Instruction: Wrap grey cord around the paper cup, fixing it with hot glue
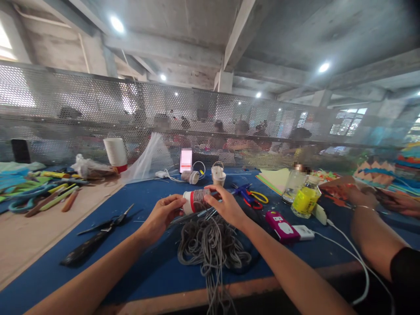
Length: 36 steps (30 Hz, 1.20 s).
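A white paper cup with a red band (188,203) lies on its side between my hands, its right part wrapped in grey-brown cord (199,200). My left hand (164,214) grips the cup's white left end with thumb and fingers. At the wrapped right end, my right hand (225,204) holds the cup with its fingers bent round it. Just below hangs a loose heap of grey cord (213,245), which spills over the table's front edge.
Black scissors (108,227) lie on the blue mat at left. A blue-and-red glue gun (247,195), a purple box (282,226) and a yellow bottle (305,199) are at right. Cord-wrapped cups (218,176) stand behind. Another person's arm (374,223) reaches in from the right.
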Motion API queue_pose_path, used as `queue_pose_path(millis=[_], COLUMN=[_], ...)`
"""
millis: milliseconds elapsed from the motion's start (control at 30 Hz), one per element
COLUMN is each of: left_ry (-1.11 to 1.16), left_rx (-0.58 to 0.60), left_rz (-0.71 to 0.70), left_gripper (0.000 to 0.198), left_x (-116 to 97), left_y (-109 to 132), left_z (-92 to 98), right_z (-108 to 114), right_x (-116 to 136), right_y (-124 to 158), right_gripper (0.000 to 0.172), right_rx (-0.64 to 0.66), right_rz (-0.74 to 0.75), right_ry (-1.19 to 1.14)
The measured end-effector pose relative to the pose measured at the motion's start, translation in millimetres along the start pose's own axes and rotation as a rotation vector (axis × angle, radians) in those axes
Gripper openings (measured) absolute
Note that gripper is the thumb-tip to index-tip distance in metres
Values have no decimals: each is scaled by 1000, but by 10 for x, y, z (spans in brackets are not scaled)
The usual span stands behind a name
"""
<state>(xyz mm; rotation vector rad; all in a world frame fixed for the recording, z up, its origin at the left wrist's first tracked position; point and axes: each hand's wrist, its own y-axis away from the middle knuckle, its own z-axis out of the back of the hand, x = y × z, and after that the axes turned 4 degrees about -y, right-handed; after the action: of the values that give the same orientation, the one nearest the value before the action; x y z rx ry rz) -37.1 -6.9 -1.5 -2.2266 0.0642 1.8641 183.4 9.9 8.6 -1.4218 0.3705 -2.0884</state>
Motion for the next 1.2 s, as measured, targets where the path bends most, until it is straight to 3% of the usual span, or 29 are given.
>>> queue_pose_path(millis=[200,333,433,533,733,900,1200], left_ry=[-3,-1,-8,-22,4,14,65], left_rx=[-2,-25,-82,-81,-70,-50,-71], left_rz=[-3,-27,-41,-24,-21,-37,-47], left_gripper=[15,15,18,19,18,17,16], left_x=[21,14,19,39,81,74,70], left_y=[-4,-11,-32,-54,-72,-55,-59], left_z=[14,25,41,55,77,72,80], right_z=[67,369,636,786,827,819,890], right_x=[-24,-194,-370,-548,-788,-883,-849], right_y=[-41,-140,-149,-105,-71,-96,-136], right_gripper=[33,27,32,40,39,36,37], right_rx=[9,-261,-325,-176,-88,-92,-335], right_rz=[57,43,-150,-437,-591,-623,-571], right_ry=[59,448,848,1094,1145,1127,954])
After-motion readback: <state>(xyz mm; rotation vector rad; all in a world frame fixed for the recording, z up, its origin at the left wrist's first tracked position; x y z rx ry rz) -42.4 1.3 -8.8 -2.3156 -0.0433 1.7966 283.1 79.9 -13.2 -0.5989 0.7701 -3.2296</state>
